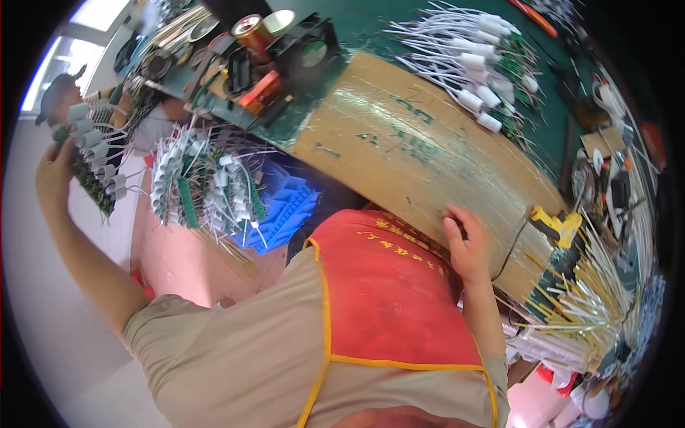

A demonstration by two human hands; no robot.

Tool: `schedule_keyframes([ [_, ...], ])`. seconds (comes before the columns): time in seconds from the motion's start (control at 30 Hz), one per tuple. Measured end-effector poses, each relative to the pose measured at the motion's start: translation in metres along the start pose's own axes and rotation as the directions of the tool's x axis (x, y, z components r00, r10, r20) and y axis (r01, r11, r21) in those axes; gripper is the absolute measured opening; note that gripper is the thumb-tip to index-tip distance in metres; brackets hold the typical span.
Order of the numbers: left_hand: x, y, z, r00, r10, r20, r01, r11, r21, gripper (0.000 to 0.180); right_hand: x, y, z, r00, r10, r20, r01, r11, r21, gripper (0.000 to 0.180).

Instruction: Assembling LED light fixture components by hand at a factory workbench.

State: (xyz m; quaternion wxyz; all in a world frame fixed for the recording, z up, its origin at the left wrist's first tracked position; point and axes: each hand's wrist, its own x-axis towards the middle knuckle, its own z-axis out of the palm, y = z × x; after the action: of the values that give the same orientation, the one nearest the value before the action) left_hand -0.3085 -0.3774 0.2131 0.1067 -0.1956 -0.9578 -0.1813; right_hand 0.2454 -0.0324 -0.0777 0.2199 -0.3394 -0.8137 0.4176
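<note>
My left hand [56,171] is raised at the far left, closed on the end of a green circuit board strip [91,187]. A row of white cylinders with pale wires stands along that strip. Below and right of it is a pile of similar strips [207,182] with white cylinders and wires. My right hand [469,246] is at the near edge of a tan board [428,143] on the table. Its fingers are loosely bent and apart, with nothing visible in them.
A bundle of white-wired cylinders [478,64] lies at the far side. A yellow pistol-shaped tool [556,225] with a cord sits right, near thin yellow and white sticks [581,303]. A can [252,32] and a black fan [307,46] stand far left; a blue crate [282,207] is below.
</note>
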Motion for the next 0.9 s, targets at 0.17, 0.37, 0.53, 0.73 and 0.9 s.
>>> schedule_keyframes([
  [0.17, -0.052, 0.179, 0.014, 0.933, 0.27, 0.24, -0.215, 0.949, -0.23, 0.038, -0.004, 0.006, -0.002, 0.998, -0.023, -0.054, 0.027, 0.998, 0.059, 0.021],
  [0.37, -0.065, 0.257, 0.083, 0.829, 0.368, 0.42, -0.033, 0.784, -0.62, 0.026, -0.008, 0.012, -0.009, 0.999, -0.03, -0.035, 0.034, 0.994, 0.101, 0.024],
  [0.53, -0.084, 0.301, 0.094, 0.856, 0.395, 0.334, -0.165, 0.82, -0.547, 0.036, -0.013, 0.019, -0.011, 0.999, -0.033, -0.041, 0.039, 0.987, 0.154, 0.027],
  [0.73, -0.132, 0.365, 0.108, 0.741, 0.494, 0.456, -0.405, 0.869, -0.283, 0.052, -0.013, 0.02, -0.013, 1.0, 0.012, 0.0, -0.012, 0.972, 0.234, 0.029],
  [0.9, -0.179, 0.427, 0.204, 0.373, 0.586, 0.72, -0.355, 0.807, -0.473, 0.042, -0.017, 0.029, -0.005, 0.967, 0.253, -0.023, -0.205, 0.829, 0.52, 0.034],
])
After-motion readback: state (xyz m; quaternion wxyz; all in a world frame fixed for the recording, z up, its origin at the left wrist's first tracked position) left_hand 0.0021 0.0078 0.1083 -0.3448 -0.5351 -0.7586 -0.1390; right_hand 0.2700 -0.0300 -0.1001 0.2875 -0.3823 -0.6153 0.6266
